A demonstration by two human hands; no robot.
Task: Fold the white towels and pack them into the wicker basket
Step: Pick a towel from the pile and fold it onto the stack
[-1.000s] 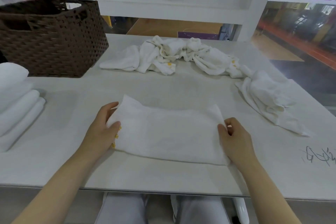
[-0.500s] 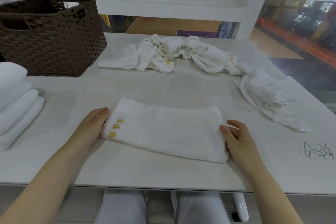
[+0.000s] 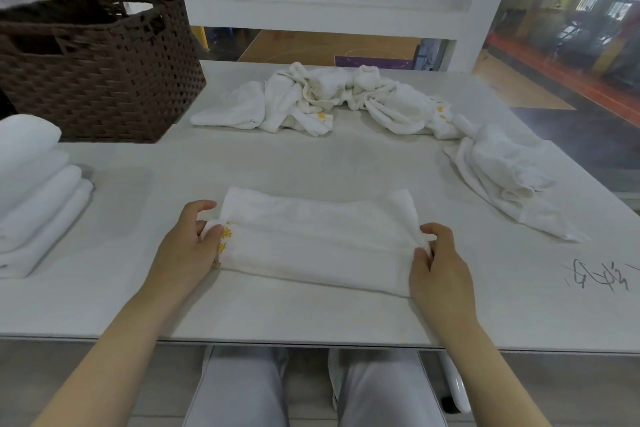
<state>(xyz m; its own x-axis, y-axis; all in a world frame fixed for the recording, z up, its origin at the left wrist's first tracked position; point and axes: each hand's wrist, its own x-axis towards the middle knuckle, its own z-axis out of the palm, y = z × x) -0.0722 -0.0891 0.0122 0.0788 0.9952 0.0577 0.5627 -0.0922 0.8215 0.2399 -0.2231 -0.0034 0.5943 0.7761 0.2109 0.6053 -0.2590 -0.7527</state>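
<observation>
Towel (image 3: 318, 239): lay part-folded at 6 o'clock on bench (image 3: 311, 163). Left hand (image 3: 187, 246) pinched its left end; right hand (image 3: 440, 263) pinched its right end. Basket (image 3: 100, 80): 10 o'clock. Folded stack (image 3: 31, 198): 9 o'clock. Loose towels (image 3: 346, 97): 12 to 2 o'clock.

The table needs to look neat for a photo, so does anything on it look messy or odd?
Yes. Unfolded towels lie crumpled in a heap along the far edge, trailing to the right. Black scribbles mark the table at right. The folded stack at left looks tidy.
</observation>
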